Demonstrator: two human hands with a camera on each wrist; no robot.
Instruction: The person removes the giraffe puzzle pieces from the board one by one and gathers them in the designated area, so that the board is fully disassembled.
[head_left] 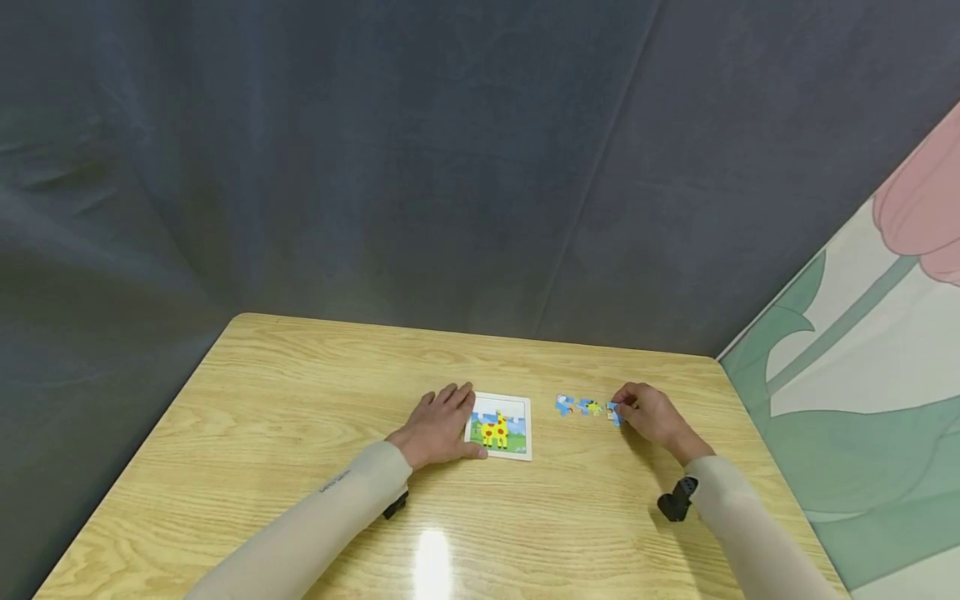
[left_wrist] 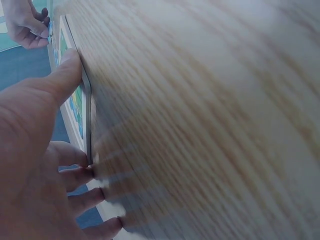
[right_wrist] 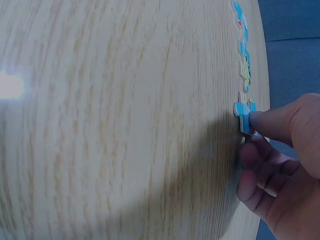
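Sleeves point(head_left: 322, 521) nearest. On desk point(head_left: 525, 517): puzzle point(head_left: 528, 429), giraffe point(head_left: 495, 433) upright, head toward far edge. Left hand point(head_left: 441, 429): fingers point(head_left: 461, 397) spread at puzzle's left edge. Right hand point(head_left: 654, 414): pinches blue piece point(right_wrist: 244, 112), right end of loose row point(head_left: 592, 407), long axis left-right.

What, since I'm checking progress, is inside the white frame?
A giraffe picture, pale along its top. The left hand covers part of the frame; what's beneath is hidden.

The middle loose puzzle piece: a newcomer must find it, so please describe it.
On the wooden table, to the right of the framed giraffe puzzle, three loose pieces form a row. The middle piece shows a yellow patch; its neighbours look mostly blue.
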